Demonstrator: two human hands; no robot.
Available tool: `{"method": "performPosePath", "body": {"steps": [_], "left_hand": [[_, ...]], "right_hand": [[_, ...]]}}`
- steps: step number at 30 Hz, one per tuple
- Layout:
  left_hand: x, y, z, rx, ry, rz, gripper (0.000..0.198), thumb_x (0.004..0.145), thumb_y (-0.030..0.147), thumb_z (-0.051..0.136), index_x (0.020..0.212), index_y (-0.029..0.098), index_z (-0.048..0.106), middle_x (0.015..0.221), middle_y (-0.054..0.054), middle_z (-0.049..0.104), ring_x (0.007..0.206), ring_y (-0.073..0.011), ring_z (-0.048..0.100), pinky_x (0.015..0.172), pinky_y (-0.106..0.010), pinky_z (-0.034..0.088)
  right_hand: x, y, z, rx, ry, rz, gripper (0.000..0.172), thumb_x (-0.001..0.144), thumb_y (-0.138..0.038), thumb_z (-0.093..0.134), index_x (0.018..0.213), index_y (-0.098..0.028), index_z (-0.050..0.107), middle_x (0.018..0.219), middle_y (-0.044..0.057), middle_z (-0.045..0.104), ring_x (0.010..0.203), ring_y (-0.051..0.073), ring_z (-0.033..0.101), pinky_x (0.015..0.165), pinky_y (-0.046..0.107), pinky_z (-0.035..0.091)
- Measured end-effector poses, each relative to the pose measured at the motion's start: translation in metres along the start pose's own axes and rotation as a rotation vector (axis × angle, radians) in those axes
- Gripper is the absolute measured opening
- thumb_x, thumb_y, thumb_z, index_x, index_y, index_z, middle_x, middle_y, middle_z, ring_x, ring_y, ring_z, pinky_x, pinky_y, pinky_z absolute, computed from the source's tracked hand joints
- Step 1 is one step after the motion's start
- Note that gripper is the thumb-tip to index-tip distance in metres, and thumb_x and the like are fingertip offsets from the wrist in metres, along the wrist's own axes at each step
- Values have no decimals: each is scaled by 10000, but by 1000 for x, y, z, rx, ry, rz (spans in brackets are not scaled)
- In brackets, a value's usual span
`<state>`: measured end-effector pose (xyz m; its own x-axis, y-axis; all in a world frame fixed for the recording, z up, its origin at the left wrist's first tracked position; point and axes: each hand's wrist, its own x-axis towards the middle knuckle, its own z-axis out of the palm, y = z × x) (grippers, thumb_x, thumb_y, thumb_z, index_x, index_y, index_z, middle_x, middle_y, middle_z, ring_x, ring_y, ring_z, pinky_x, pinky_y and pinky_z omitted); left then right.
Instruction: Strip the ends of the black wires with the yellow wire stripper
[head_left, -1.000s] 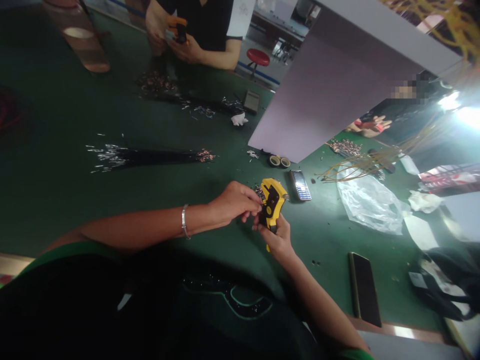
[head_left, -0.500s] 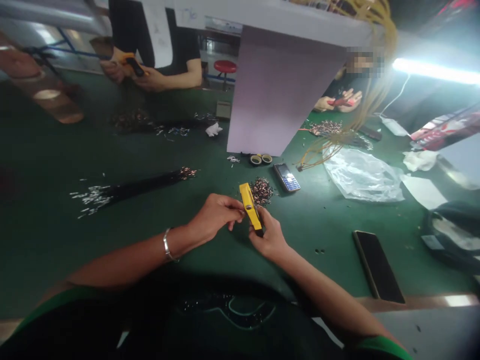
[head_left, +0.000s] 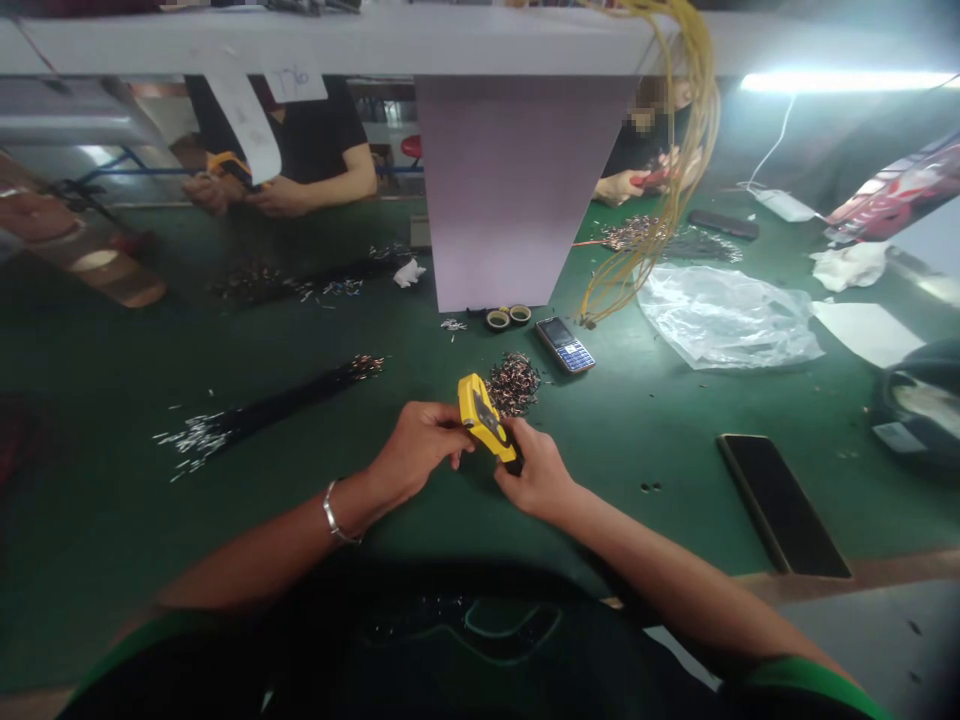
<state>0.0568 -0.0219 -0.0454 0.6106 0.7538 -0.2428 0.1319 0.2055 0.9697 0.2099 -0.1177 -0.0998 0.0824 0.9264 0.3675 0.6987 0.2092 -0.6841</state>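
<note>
My right hand (head_left: 538, 468) grips the dark handle of a yellow wire stripper (head_left: 480, 412), its head tilted up and to the left. Close against that head, my left hand (head_left: 421, 447) has its fingers pinched together. Whatever they hold is too small or hidden to make out. Just beyond the tool lies a heap of small copper-and-black wire pieces (head_left: 514, 384). To the left, a bundle of black wires (head_left: 281, 405) rests on the green table, with pale ends at the left and copper-coloured ends at the right.
A keypad phone (head_left: 565, 346) and two tape rolls (head_left: 508, 317) lie beyond the heap, before a pale upright panel (head_left: 517, 190). At right are a plastic bag (head_left: 727, 315) and a smartphone (head_left: 784, 505). Yellow wires (head_left: 694, 130) hang from the shelf. Co-workers handle tools across the table.
My view has shifted, so the shelf edge sits lower and more level. The wire stripper has turned, showing more of its side. Both hands stay close together at it.
</note>
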Motion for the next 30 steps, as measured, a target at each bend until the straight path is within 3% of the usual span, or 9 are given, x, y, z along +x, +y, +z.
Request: {"method": "performPosePath", "body": {"steps": [9, 18, 22, 26, 30], "left_hand": [[1, 2, 3, 1, 17, -16, 46, 568, 98, 620, 566, 129, 654, 524, 21, 601, 415, -56, 467, 419, -208, 396], [5, -2, 3, 8, -9, -29, 48, 596, 106, 621, 592, 121, 666, 567, 6, 615, 428, -56, 482, 414, -207, 397], [7, 0, 1, 26, 29, -57, 114, 642, 178, 685, 727, 105, 707, 553, 11, 596, 396, -56, 455, 380, -215, 374], [10, 2, -5, 36, 19, -79, 182, 694, 239, 698, 810, 99, 706, 523, 14, 583, 353, -53, 423, 344, -217, 321], [12, 6, -13, 20, 42, -39, 182, 709, 223, 686, 842, 102, 712, 552, 10, 588, 374, -50, 441, 366, -217, 334]], "right_hand": [[1, -3, 0, 10, 12, 1, 264, 663, -188, 474, 926, -191, 458, 682, 20, 552, 563, 183, 512, 537, 276, 381], [1, -1, 4, 112, 9, 116, 206, 657, -169, 490, 860, -200, 471, 648, -7, 534, 546, 153, 481, 533, 255, 365], [2, 1, 1, 321, -34, 220, 144, 677, -188, 506, 821, -191, 513, 672, -4, 549, 588, 149, 493, 565, 259, 385], [4, 4, -5, 678, -101, 368, 291, 652, -187, 555, 943, -174, 561, 711, -14, 558, 600, 143, 505, 579, 267, 406], [7, 7, -13, 966, -179, 425, 398, 620, -179, 637, 1012, -162, 568, 763, 0, 591, 647, 160, 555, 614, 288, 422]]}}
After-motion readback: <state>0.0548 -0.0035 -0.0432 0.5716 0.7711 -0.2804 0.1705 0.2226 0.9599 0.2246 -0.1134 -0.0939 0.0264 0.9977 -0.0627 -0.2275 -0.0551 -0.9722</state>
